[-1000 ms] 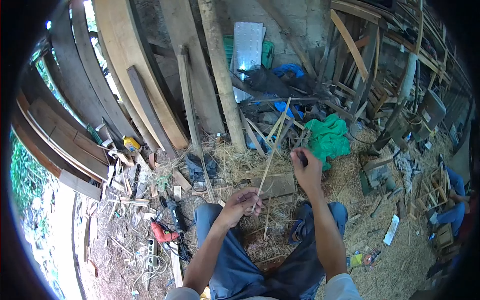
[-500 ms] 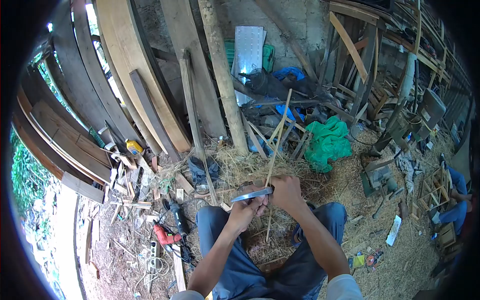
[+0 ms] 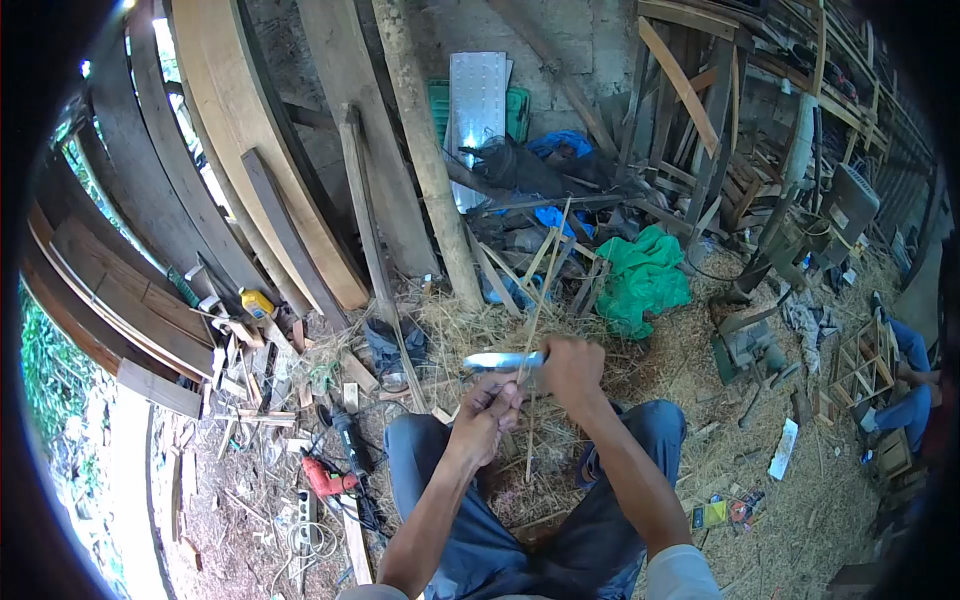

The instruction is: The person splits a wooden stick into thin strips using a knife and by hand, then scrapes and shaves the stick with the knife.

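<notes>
My right hand (image 3: 573, 377) is closed around the handle of a knife (image 3: 500, 361), whose shiny blade points left. Its fist hides the handle. Below the blade, my left hand (image 3: 484, 416) has its fingers closed on a long, thin wooden strip (image 3: 531, 438). The strip stands nearly upright in view, running from between my knees up past the knife, close to my right fist. Whether the blade touches the strip is unclear.
Left of my legs lie a red power drill (image 3: 327, 474), an angle grinder (image 3: 350, 438) and a power strip (image 3: 305, 520). Ahead are a pole (image 3: 425, 150), leaning planks (image 3: 270, 150) and a green plastic sheet (image 3: 645, 280). A person's legs (image 3: 908, 390) show at the far right.
My right hand and the knife have risen away from my left fingers, leaving the blade higher above them. The whole scene has shifted slightly left in view.
</notes>
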Demonstrator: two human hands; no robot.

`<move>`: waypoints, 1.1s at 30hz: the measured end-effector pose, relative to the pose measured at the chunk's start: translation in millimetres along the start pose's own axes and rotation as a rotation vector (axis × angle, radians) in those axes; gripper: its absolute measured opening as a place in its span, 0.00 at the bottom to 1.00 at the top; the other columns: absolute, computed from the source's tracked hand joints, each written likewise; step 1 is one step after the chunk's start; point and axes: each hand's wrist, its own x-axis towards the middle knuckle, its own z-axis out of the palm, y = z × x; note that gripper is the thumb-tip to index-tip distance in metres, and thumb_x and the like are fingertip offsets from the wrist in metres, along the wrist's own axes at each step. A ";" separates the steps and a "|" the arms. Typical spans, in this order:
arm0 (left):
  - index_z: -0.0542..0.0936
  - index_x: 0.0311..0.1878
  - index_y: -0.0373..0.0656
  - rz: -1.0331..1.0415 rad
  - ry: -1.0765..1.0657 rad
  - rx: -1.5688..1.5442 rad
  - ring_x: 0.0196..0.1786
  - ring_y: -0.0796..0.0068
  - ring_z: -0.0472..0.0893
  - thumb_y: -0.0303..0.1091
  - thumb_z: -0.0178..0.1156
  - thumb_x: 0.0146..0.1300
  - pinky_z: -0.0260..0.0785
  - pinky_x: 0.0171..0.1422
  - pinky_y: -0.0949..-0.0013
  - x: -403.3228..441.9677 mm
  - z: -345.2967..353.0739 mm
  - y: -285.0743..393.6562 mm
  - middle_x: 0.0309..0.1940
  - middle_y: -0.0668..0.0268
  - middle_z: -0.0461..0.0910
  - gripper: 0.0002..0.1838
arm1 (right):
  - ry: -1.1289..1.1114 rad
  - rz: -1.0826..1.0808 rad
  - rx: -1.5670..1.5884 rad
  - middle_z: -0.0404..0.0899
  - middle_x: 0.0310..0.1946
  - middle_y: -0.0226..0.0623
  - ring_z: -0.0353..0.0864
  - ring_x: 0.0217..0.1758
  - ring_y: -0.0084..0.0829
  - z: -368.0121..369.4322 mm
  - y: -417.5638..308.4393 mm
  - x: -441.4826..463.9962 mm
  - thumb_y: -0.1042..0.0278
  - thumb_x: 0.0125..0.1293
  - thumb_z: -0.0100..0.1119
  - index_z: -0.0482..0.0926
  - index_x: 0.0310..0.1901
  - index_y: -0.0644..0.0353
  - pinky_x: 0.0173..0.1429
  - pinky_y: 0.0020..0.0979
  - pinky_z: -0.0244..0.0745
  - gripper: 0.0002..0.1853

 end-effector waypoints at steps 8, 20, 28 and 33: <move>0.74 0.52 0.35 -0.117 -0.151 0.063 0.25 0.86 0.60 0.26 0.51 0.68 0.52 0.26 0.82 -21.0 -22.9 1.8 0.30 0.68 0.68 0.11 | -0.007 0.311 -0.214 0.82 0.26 0.46 0.84 0.30 0.46 -4.6 56.1 49.3 0.65 0.57 0.51 0.83 0.28 0.58 0.36 0.43 0.79 0.11; 0.76 0.48 0.35 -0.348 -0.114 0.171 0.25 0.85 0.60 0.27 0.54 0.67 0.51 0.26 0.80 -83.2 -84.8 21.1 0.29 0.70 0.68 0.09 | 0.198 0.528 -0.118 0.81 0.27 0.52 0.82 0.32 0.50 7.0 187.5 65.0 0.69 0.57 0.54 0.82 0.28 0.64 0.36 0.46 0.77 0.09; 0.73 0.49 0.38 -0.114 -0.122 0.104 0.26 0.79 0.70 0.31 0.51 0.70 0.63 0.30 0.77 -22.1 -65.4 3.8 0.31 0.65 0.73 0.09 | -0.081 0.355 0.848 0.79 0.22 0.36 0.76 0.27 0.26 -3.1 78.2 47.2 0.56 0.61 0.63 0.81 0.30 0.67 0.36 0.33 0.68 0.18; 0.72 0.49 0.41 -0.056 -0.082 0.249 0.40 0.69 0.81 0.29 0.53 0.68 0.77 0.41 0.69 12.3 -38.2 -9.3 0.38 0.61 0.79 0.08 | -0.218 0.097 1.129 0.82 0.29 0.29 0.74 0.32 0.16 -6.8 2.3 30.3 0.59 0.64 0.62 0.82 0.40 0.64 0.39 0.21 0.67 0.14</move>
